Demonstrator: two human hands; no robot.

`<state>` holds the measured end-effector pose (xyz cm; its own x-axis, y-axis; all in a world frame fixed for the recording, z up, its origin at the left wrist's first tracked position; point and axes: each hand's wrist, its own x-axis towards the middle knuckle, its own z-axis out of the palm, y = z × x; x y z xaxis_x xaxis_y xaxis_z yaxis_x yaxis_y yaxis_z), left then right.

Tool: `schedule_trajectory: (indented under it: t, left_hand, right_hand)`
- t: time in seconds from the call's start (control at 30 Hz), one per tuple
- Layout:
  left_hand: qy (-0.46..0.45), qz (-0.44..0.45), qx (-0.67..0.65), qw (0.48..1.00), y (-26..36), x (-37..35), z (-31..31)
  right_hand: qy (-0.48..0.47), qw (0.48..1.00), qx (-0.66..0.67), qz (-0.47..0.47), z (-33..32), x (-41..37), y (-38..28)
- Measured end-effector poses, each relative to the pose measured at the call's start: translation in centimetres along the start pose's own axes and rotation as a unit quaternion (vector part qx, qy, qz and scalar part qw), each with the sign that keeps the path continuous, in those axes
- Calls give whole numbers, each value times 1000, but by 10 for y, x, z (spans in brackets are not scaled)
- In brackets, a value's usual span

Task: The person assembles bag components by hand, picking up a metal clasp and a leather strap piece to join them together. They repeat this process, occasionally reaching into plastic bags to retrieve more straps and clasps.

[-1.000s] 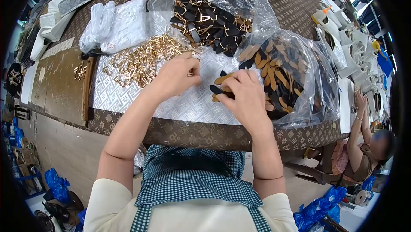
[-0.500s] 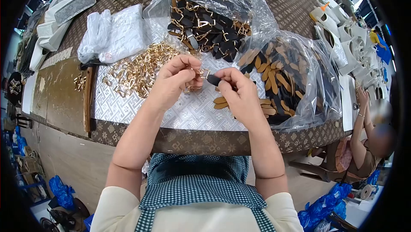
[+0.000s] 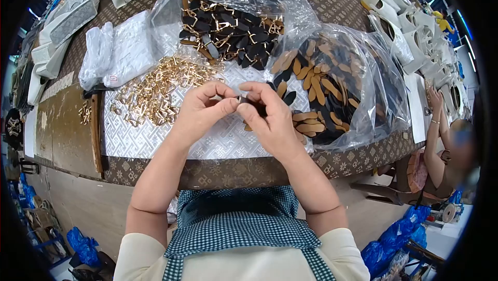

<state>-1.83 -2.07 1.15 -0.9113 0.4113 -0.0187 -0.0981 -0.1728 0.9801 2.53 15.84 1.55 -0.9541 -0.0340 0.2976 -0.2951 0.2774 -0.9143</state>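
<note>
My left hand and my right hand meet fingertip to fingertip above the patterned white sheet. Pinched between their thumbs and forefingers is a small black leather tab, mostly covered by the fingers. The gold buckle seen with it earlier is hidden now. Left of my left hand lies a loose heap of gold buckles. Beyond my hands, black leather tabs fitted with gold buckles fill a clear plastic bag. Beside my right hand, loose black-and-tan leather tabs spill from another clear bag.
A wrapped white plastic package lies at the back left. A worn board with a wooden edge holds a few gold buckles. White bags line the right side, where another person sits with raised hands.
My hands have come together, and my right fingers have moved left with the leather tab against my left fingertips. The gold buckle is no longer visible. The whole view has shifted slightly.
</note>
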Motion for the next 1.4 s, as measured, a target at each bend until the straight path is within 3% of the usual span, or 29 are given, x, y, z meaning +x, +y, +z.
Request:
schedule_trajectory:
  t: [0.07,0.2,0.53,0.7,0.9,0.97,1.03,1.07,1.13,1.17,1.27,1.3,1.37,1.4]
  left_hand:
    - [-36,-1,11,999,-1,1,-7]
    - [-78,-38,-19,996,-4,4,-13]
    - [-35,-46,-3,998,-6,1,0]
    - [-32,-33,32,998,-7,1,-2]
    - [-22,-52,-39,998,-2,4,2]
    - [5,-77,-84,993,0,9,-2]
    - [78,-50,-92,991,9,25,-4]
    - [57,-15,-58,997,12,35,-16]
    - [122,109,-65,984,30,49,-9]
    - [137,147,24,979,37,52,-10]
    - [159,135,292,934,41,39,-19]
    - [133,92,300,940,39,32,-22]
    - [92,41,458,883,37,12,-23]
    - [74,63,493,864,28,4,-25]
  right_hand:
    - [-32,998,-31,-35,-4,2,-5]
    - [-32,999,-5,-17,-3,0,2]
    - [4,991,-119,-63,4,-3,7]
    - [7,993,-90,-79,3,0,10]
    - [12,987,-145,-75,0,-1,8]
    - [42,981,-139,-130,-7,3,6]
    - [56,980,-158,-109,-23,9,0]
    - [86,977,-144,-129,-28,13,8]
    - [117,977,-140,-113,-37,15,16]
    - [92,978,-160,-93,-42,15,15]
    - [30,974,-214,-68,-42,13,15]
    - [1,968,-242,-71,-41,12,16]
    - [2,955,-277,-102,-35,9,20]
    - [4,949,-294,-115,-33,9,22]
